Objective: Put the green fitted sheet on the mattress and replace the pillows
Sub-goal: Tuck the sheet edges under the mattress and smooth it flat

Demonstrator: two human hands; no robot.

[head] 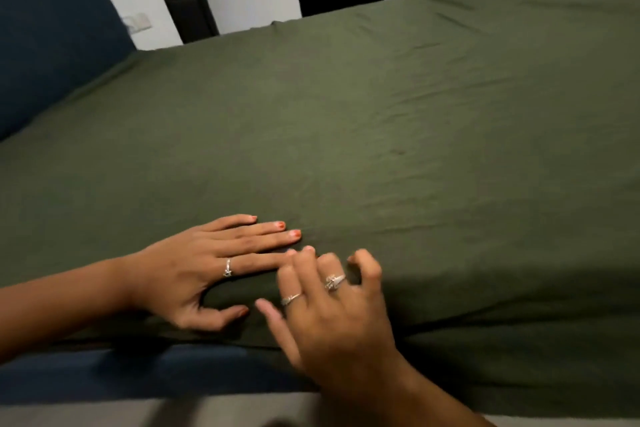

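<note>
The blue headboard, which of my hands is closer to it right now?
Left. Your left hand lies flat on the green sheet on the side toward the blue headboard; your right hand is beside it, farther from the headboard.

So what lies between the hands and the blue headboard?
In the head view, only green fitted sheet, lightly wrinkled, spans from the left hand and right hand to the blue headboard. No pillows there.
</note>
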